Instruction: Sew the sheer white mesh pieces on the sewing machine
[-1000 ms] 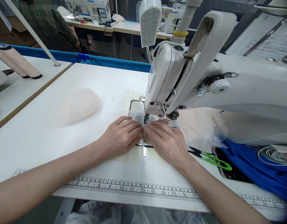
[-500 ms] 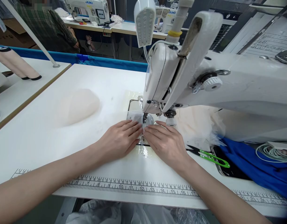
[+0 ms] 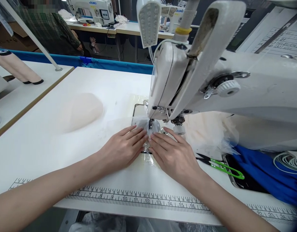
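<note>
On the white, ruler-marked counter (image 3: 119, 88), your left hand (image 3: 123, 146) and right hand (image 3: 173, 153) are lying flat, outstretched, gripping nothing, apparently steadying translucent whitish fabric (image 3: 139, 121) by the white sewing machine (image 3: 161, 80).

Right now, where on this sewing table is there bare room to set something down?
Bare white tabletop lies between the pale sheer fabric and the blue edging, with another patch between the hands and the printed ruler. It is crowded on the right, where snips, phone and blue cloth lie together.
</note>
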A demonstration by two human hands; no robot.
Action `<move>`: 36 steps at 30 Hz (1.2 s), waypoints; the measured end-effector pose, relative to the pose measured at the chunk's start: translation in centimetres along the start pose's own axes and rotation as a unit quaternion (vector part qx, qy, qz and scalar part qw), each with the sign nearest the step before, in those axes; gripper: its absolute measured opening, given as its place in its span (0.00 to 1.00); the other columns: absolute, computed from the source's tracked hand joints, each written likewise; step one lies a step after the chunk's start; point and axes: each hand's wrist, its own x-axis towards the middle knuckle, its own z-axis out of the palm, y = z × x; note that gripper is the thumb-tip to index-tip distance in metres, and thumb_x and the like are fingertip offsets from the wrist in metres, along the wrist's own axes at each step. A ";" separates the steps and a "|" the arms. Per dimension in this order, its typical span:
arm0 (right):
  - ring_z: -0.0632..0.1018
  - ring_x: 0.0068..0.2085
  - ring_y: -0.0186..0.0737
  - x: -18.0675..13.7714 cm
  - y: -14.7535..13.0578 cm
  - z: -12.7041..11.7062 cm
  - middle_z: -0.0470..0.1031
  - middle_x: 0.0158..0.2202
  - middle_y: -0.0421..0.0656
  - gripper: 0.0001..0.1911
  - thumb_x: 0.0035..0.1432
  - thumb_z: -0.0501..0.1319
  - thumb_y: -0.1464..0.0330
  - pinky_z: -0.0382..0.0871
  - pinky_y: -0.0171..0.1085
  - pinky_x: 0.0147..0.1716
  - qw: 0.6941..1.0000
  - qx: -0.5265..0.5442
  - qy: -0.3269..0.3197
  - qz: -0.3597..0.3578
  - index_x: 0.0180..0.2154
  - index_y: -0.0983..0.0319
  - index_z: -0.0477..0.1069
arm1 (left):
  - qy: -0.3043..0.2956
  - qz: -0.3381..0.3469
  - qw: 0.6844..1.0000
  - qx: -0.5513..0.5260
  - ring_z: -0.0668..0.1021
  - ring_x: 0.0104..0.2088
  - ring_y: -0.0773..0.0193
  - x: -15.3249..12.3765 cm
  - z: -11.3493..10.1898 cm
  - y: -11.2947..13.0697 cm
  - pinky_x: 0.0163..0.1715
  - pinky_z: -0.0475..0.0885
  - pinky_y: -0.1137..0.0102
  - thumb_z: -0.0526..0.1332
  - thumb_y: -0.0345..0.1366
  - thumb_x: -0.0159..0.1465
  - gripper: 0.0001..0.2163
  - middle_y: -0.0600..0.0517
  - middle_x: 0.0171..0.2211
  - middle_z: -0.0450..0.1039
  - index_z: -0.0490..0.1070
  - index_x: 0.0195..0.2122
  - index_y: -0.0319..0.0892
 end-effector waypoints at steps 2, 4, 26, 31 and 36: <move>0.80 0.47 0.42 0.0 0.0 0.1 0.80 0.44 0.47 0.11 0.64 0.57 0.72 0.67 0.45 0.57 1.000 0.003 -0.001 0.004 0.42 0.66 0.78 | -0.006 0.009 1.000 0.015 0.76 0.53 0.55 0.0 0.0 -0.1 0.56 0.71 0.57 0.52 0.31 0.70 0.15 0.42 0.52 0.74 0.71 0.53 0.32; 0.80 0.48 0.42 0.0 -0.1 0.1 0.80 0.44 0.47 0.11 0.64 0.57 0.72 0.67 0.45 0.57 1.000 0.005 -0.005 0.007 0.42 0.65 0.78 | -0.009 0.015 1.000 0.024 0.76 0.53 0.55 0.0 0.0 -0.2 0.56 0.72 0.58 0.51 0.30 0.70 0.15 0.42 0.52 0.74 0.71 0.52 0.31; 0.80 0.42 0.40 -0.3 1.2 0.4 0.80 0.46 0.42 0.19 0.57 0.53 0.83 0.66 0.45 0.55 1.000 -0.014 0.000 0.016 0.43 0.64 0.77 | 0.028 0.003 0.999 0.023 0.78 0.50 0.59 0.0 -0.2 0.4 0.61 0.65 0.57 0.54 0.33 0.69 0.13 0.47 0.48 0.78 0.74 0.49 0.36; 0.80 0.41 0.40 -0.4 1.0 0.5 0.80 0.46 0.42 0.18 0.57 0.54 0.83 0.64 0.46 0.57 1.000 -0.024 0.007 0.013 0.42 0.64 0.77 | 0.031 0.006 0.999 0.027 0.79 0.49 0.59 0.1 -0.2 0.4 0.61 0.66 0.56 0.53 0.33 0.70 0.13 0.47 0.47 0.78 0.74 0.48 0.34; 0.80 0.41 0.40 -0.3 1.1 0.7 0.80 0.47 0.42 0.19 0.58 0.53 0.84 0.63 0.47 0.57 0.999 -0.043 0.006 0.007 0.43 0.65 0.77 | 0.025 -0.003 0.999 0.031 0.79 0.49 0.59 0.1 -0.1 0.2 0.62 0.65 0.56 0.53 0.33 0.70 0.13 0.47 0.48 0.77 0.74 0.49 0.35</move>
